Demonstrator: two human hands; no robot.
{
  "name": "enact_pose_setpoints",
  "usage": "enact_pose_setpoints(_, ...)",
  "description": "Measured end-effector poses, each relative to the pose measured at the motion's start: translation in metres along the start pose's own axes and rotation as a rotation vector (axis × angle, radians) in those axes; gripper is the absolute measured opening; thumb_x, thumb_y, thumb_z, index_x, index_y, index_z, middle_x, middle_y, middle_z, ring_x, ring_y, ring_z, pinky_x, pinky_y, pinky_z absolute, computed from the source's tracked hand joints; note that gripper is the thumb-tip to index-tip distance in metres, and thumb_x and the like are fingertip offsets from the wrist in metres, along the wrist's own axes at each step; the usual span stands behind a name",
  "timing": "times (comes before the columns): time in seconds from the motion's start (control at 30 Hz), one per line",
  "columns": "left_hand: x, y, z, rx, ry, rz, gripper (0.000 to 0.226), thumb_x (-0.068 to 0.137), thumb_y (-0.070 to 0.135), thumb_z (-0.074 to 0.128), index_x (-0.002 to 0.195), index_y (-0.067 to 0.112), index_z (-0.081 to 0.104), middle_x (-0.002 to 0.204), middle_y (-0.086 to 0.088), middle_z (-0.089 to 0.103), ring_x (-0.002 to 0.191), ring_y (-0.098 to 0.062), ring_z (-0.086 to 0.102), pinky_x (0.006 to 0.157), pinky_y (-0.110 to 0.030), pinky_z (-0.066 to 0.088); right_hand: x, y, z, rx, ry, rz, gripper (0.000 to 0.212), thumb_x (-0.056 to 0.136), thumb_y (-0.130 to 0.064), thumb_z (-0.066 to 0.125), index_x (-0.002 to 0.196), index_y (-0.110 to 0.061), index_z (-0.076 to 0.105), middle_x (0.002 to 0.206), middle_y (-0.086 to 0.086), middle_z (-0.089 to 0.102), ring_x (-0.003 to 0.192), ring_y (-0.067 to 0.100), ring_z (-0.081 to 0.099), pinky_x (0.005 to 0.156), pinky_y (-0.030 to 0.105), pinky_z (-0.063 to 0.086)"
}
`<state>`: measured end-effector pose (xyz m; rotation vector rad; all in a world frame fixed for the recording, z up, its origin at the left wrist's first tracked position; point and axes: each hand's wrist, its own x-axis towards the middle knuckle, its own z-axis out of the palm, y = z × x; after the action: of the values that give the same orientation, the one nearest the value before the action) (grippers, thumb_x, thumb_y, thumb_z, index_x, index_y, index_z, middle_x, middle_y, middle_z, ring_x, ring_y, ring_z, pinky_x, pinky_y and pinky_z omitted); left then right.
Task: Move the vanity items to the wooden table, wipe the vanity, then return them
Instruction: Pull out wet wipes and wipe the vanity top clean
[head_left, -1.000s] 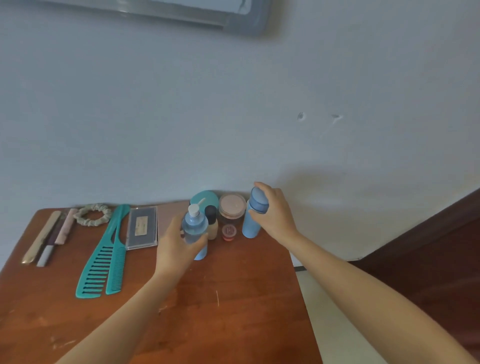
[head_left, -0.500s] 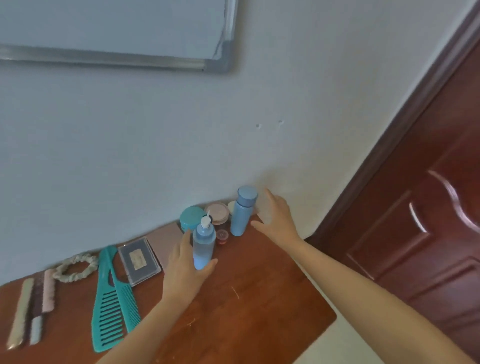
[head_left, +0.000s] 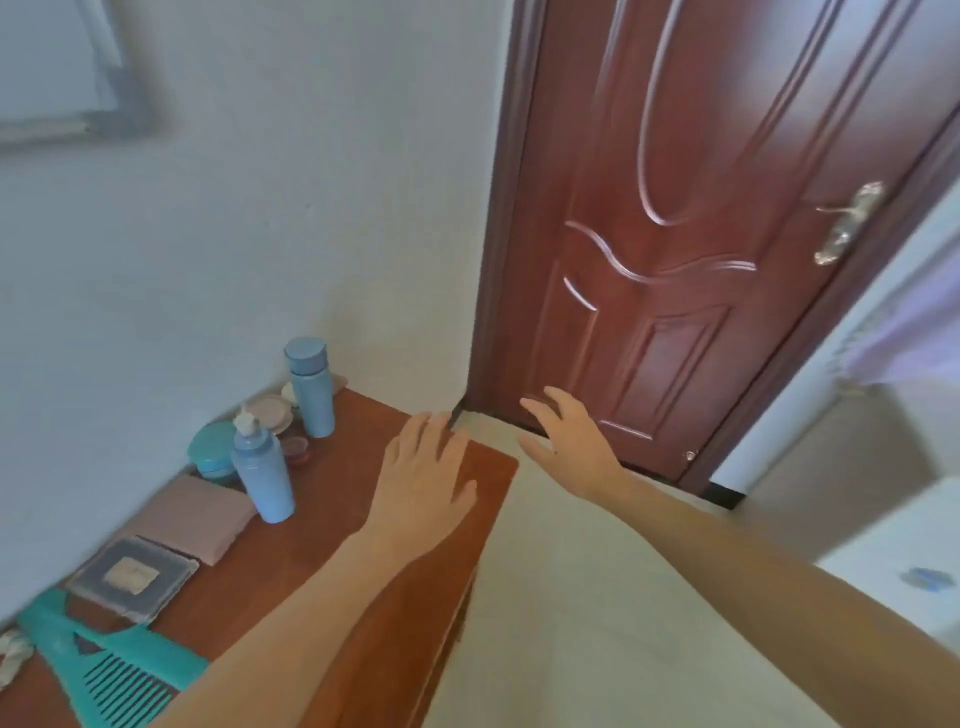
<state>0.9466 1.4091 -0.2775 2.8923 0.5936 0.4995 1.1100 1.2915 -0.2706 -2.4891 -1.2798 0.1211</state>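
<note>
Now my left hand (head_left: 423, 483) hovers over the right end of the wooden top (head_left: 340, 467), fingers straight, loosely spread, holding nothing. My right hand (head_left: 569, 441) is spread the same way past the edge, before the door (head_left: 675, 260). The pump bottle (head_left: 262, 475) stands upright, long axis vertical, pump on top, left of my left hand. Half a second ago that hand gripped it.

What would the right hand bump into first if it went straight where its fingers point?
Probably the bottom of the red door; nothing else shows ahead of the right hand, though depth is unclear.
</note>
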Motion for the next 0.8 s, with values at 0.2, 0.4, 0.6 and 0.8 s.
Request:
enact_pose_setpoints(0.2,0.039,0.133,0.032,-0.133,-0.196,0.243,0.056,0.092,0.033,0.04,0.143,0.018,0.022,0.153,-0.001,0.014,0.141,-0.022,0.004,0.113,-0.036,0.012,-0.139,0.115,-0.051,-0.072,0.106,0.457,0.057,0.092,-0.051,0.036,0.139,-0.019,0.035,0.15,0.014,0.02,0.138,0.027,0.019,0.111,0.036,0.02)
enact_pose_setpoints(0.4,0.033,0.286,0.061,-0.223,-0.219,0.575,0.052,0.075,0.029,0.058,0.121,0.004,0.056,0.131,-0.018,0.051,0.123,-0.038,0.043,0.093,-0.049,0.041,-0.325,0.198,-0.12,-0.132,0.292,0.878,0.049,0.094,-0.037,0.045,0.139,-0.02,0.036,0.148,0.012,0.023,0.137,0.027,0.022,0.107,0.036,0.027)
enact_pose_setpoints(0.6,-0.01,0.425,0.049,-0.246,-0.116,0.779,0.045,0.058,0.028,0.072,0.096,0.004,0.064,0.098,-0.015,0.065,0.087,-0.039,0.063,0.058,-0.044,0.053,-0.467,0.235,-0.177,-0.204,0.401,1.031,0.048,0.094,-0.033,0.047,0.138,-0.019,0.037,0.148,0.011,0.025,0.136,0.028,0.024,0.107,0.035,0.025)
enact_pose_setpoints(0.8,-0.054,0.536,0.041,-0.458,-0.107,0.74,0.051,0.09,0.03,0.05,0.136,0.011,0.039,0.144,-0.009,0.034,0.131,-0.03,0.026,0.103,-0.038,0.026,-0.569,0.268,-0.224,-0.284,0.427,1.017,0.047,0.091,-0.034,0.051,0.134,-0.017,0.044,0.144,0.015,0.032,0.135,0.03,0.025,0.107,0.042,0.027)
